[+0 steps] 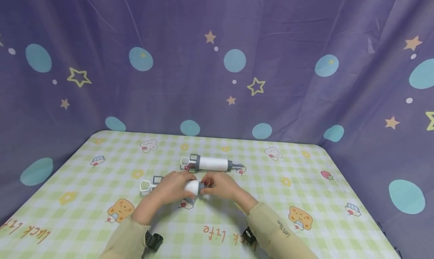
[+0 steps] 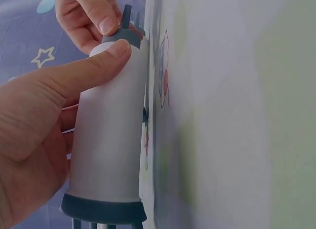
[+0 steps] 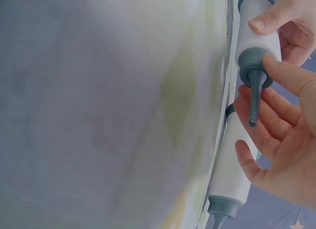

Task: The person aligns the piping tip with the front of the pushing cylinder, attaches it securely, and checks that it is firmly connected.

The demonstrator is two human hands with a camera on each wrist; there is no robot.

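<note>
A large syringe with a white barrel (image 2: 108, 140), grey end pieces and a white pull ring (image 1: 145, 186) lies crosswise in front of me, its nozzle (image 3: 255, 93) to the right. My left hand (image 1: 173, 185) grips the barrel, thumb along the near side and fingers around the far side. At the grey nozzle cap (image 3: 252, 58), my right hand (image 1: 222, 185) pinches with thumb and fingertips. Behind the hands, a second syringe (image 1: 213, 163) of the same kind rests on the table, with its nozzle also to the right. The left hand hides part of the held syringe.
A green-checked tablecloth (image 1: 257, 213) with printed cartoons covers the table. A purple curtain (image 1: 190, 81) with stars and dots hangs behind the table and at both sides. Black wrist cameras (image 1: 154, 242) sit below both forearms.
</note>
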